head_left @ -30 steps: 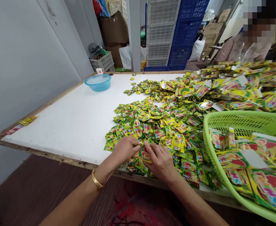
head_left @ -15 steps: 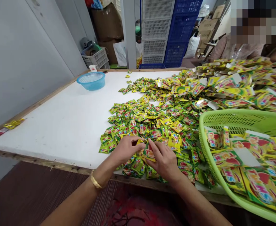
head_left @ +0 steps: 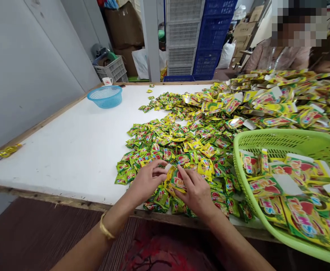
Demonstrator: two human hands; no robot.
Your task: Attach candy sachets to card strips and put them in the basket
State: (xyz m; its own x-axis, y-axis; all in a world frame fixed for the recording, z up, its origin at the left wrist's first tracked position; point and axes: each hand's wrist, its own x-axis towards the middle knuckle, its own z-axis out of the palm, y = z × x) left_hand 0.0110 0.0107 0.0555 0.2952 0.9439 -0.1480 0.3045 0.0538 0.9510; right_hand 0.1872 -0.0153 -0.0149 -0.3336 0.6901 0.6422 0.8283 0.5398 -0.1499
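Note:
My right hand [head_left: 197, 190] is closed around a small yellow-and-green printed box [head_left: 177, 180], with a watermelon picture facing up. At the box's left end a white flap [head_left: 168, 167] stands out. My left hand [head_left: 149, 180] has its fingers bent against that end, the index fingertip by the flap; whether a packet is also between them is hidden. Under and around both hands lies a pile of small green and yellow packets [head_left: 159, 152]. On my right, a green basket [head_left: 238, 165] holds several printed boxes [head_left: 306, 218], some with white flaps showing.
Flattened-looking cartons [head_left: 277, 103] are heaped at the far right of the white table [head_left: 77, 150]. A blue basket [head_left: 105, 98] and a cup [head_left: 107, 81] stand at the back left. Stacked crates [head_left: 182, 37] rise behind. A person [head_left: 277, 60] sits across the table.
My left fingers have shifted slightly left, and the box's white flap now shows. The right hand keeps its grip. The camera view has turned slightly right.

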